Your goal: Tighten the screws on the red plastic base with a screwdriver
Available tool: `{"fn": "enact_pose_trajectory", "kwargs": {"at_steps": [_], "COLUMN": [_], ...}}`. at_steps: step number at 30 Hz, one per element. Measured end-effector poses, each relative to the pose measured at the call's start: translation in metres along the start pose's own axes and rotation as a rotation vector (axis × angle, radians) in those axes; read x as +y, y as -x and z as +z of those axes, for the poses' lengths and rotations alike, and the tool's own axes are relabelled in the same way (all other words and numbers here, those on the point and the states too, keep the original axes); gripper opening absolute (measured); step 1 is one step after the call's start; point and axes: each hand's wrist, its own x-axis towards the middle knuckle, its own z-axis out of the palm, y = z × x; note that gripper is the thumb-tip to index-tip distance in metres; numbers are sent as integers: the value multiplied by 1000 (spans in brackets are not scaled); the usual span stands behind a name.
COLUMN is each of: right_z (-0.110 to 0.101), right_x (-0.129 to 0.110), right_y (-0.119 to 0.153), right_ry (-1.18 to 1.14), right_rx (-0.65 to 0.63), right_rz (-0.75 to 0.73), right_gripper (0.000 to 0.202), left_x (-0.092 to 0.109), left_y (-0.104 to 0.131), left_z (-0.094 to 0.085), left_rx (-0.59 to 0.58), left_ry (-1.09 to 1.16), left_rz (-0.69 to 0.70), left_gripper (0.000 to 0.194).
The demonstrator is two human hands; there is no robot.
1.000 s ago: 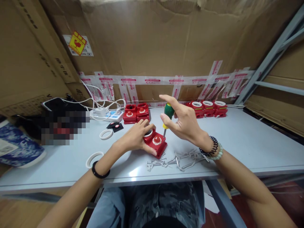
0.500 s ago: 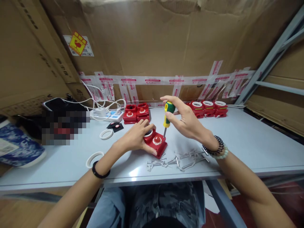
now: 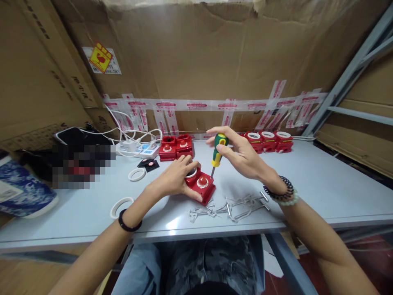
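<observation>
My left hand (image 3: pixel 181 178) grips a red housing (image 3: pixel 206 191) on the table, thumb along its near edge and fingers over the back near its white ring (image 3: pixel 191 173). A round red knob-like part sits on the housing's top. In my right hand (image 3: pixel 241 151) is a screwdriver (image 3: pixel 219 148) with a green and yellow handle, slightly tilted. Its tip meets the housing's right corner; whatever lies under the tip is too small to make out. Several loose screws (image 3: pixel 210 208) and metal pins with white cords (image 3: pixel 239 205) lie in front of the housing.
Two red housings (image 3: pixel 167 152) stand behind, beside a white power strip (image 3: pixel 139 150) with tangled cables. Several more with white rings (image 3: pixel 283 141) line the back right. Loose white rings (image 3: pixel 136 175) and a blue-patterned cup-like container (image 3: pixel 27 190) are at left. Cardboard (image 3: pixel 190 49) walls the back.
The screwdriver handle has turned and leans slightly more to the right, with my right fingers shifted around it. My left hand and the red housing hold their place.
</observation>
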Motion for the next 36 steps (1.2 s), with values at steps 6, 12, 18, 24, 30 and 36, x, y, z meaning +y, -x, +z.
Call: {"fn": "enact_pose_trajectory", "kwargs": {"at_steps": [6, 12, 18, 24, 30, 36], "right_z": [6, 23, 22, 22, 16, 17], "right_x": [2, 10, 20, 35, 43, 36], "right_y": [0, -2, -5, -11, -11, -4], "right_ry": [54, 303, 402, 452, 281, 220], "right_rx": [131, 410, 488, 529, 540, 582], "right_rz": [-15, -81, -74, -53, -21, -40], "right_gripper": [25, 13, 12, 11, 15, 18], "left_x": [-1, 3, 7, 6, -1, -5], "left_y": [0, -2, -6, 1, 3, 2], "left_z": [0, 2, 9, 2, 0, 4], "left_rx": [2, 16, 105, 67, 63, 60], "left_ry": [-19, -111, -126, -26, 45, 125], "left_rz": [8, -44, -147, -99, -49, -60], "left_gripper": [86, 89, 93, 72, 65, 66]}}
